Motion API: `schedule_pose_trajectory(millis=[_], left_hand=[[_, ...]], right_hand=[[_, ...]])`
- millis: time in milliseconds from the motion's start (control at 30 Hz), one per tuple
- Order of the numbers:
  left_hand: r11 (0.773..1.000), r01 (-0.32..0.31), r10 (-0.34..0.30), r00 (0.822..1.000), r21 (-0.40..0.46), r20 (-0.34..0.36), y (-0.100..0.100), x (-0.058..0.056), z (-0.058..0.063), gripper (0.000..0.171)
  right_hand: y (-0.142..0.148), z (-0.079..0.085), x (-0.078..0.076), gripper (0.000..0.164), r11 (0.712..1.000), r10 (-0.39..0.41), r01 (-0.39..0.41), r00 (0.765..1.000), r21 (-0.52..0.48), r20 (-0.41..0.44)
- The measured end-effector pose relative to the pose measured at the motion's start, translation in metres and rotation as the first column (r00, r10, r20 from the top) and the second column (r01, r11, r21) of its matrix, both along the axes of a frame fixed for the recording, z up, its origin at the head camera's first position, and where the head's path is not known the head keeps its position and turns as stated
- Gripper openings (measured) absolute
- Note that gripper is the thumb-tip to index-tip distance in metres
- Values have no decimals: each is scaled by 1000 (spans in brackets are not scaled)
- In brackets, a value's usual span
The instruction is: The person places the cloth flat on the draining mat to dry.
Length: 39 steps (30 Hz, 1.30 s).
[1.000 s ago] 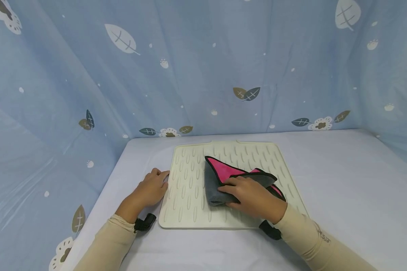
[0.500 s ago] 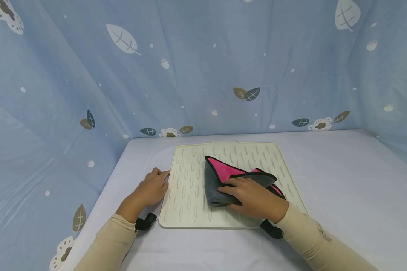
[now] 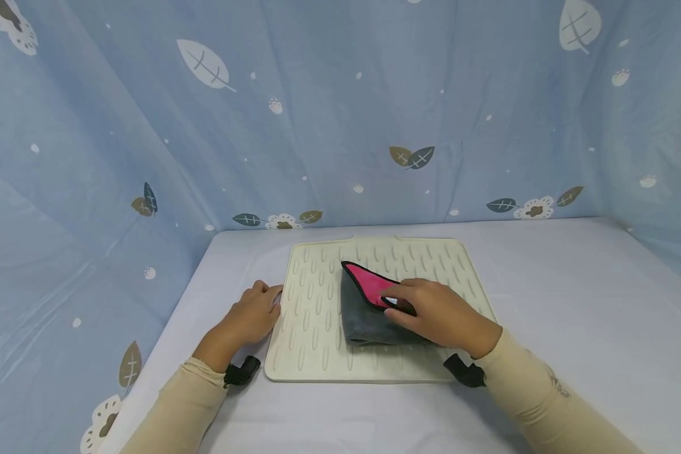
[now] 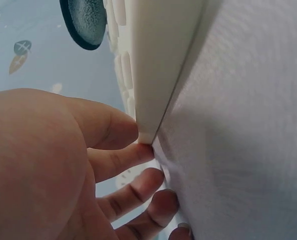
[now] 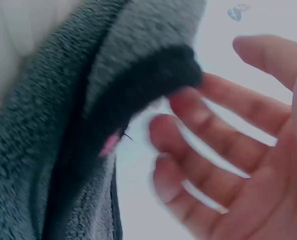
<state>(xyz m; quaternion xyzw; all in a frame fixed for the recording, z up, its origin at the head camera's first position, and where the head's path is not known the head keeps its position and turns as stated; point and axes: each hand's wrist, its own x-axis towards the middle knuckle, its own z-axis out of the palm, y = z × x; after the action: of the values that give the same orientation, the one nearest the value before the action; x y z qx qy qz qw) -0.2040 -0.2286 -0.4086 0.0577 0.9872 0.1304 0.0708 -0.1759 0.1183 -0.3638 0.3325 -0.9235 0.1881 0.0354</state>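
Blue leaf-print curtain (image 3: 329, 113) hung behind mat (image 3: 309, 315). Head: folded cloth (image 3: 366, 321) laid on mat, partly covered by right hand (image 3: 441, 313); mat's left edge touched by left hand (image 3: 254, 313). Left wrist: fingers relaxed at that edge. Right wrist (blurred): fingers loose, cloth border touched.

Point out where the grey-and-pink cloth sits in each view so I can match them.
Head: the cloth lies on the cream mat, right of centre, partly hidden by the right hand.
Left wrist: a grey, dark-edged part of the cloth shows at the top, left of centre.
Right wrist: the cloth fills the left side.
Shared landmark: the leaf-print curtain.
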Motion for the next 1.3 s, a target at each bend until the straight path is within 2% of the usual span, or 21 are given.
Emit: schedule_pose_trajectory(millis=[133,233,433,733,867,967,1067,1133,1200,1300], left_hand=[[1000,-2,2,1000,2,-4,0,0,0,50],[1000,-3,3,1000,6,-8,0,0,0,50],[1000,4,-4,1000,8,-9,1,1,1,50],[1000,6,-6,1000,5,-15,2,1,0,50],[1000,8,-9,999,-29,-42,2,1,0,49],[997,8,-15,995,-74,-98,4,3,4,46],[997,25,-38,981,-73,-191,12,8,12,40],[996,65,-77,962,-53,-262,20,12,19,35],[991,133,-137,936,-34,-324,29,18,27,31],[969,247,-234,891,-17,-389,42,28,37,28]], right_hand=[[5,1,-3,17,1000,8,-6,990,-13,144],[7,-1,-3,10,999,43,-38,980,-26,193],[4,-5,-4,13,997,77,-70,978,-41,192],[-2,-4,-1,8,998,42,-33,980,-48,193],[-4,-4,1,8,995,50,-34,984,-90,172],[-6,-4,2,8,989,68,-45,984,-144,163],[-8,-4,4,10,970,114,-69,977,-233,183],[-10,-4,5,11,953,145,-80,967,-292,208],[-11,-5,6,13,939,168,-86,959,-333,227],[-13,-5,7,16,932,179,-87,954,-351,239]])
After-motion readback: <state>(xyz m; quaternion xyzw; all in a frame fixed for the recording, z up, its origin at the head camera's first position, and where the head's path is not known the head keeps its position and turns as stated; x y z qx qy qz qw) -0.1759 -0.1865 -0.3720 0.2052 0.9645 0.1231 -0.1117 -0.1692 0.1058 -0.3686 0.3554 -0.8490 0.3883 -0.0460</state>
